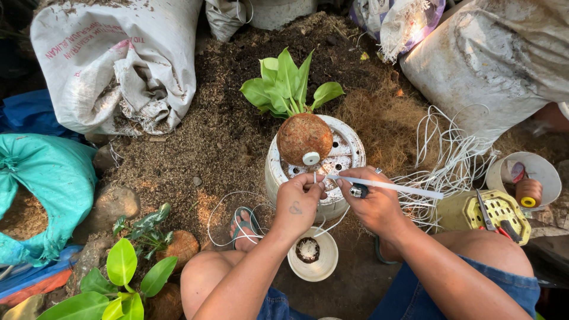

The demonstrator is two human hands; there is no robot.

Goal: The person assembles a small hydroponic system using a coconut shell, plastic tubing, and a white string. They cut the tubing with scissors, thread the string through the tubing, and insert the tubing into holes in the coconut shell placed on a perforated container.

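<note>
From the head view, a stiff white strap (388,186) runs from between both hands rightward and slightly down. The left hand (298,203) pinches its near end; the right hand (370,200) grips it together with a small lighter (358,190). Just beyond sits a fibrous husk ball (304,138) with leaves on an upturned pot (341,155).

An upside-down bucket (332,166) stands in the middle, and a plant ball (304,138) sits on top of it. Just in front of the bucket are the left hand (298,201) and the right hand (370,204), side by side. A small bowl (313,256) lies on the ground below the hands, between the knees. A heap of cord (450,154) lies right of the bucket. Further right sit a tool tray (501,214) and a tub (524,178). Sacks (112,59) lie behind on the left
</note>
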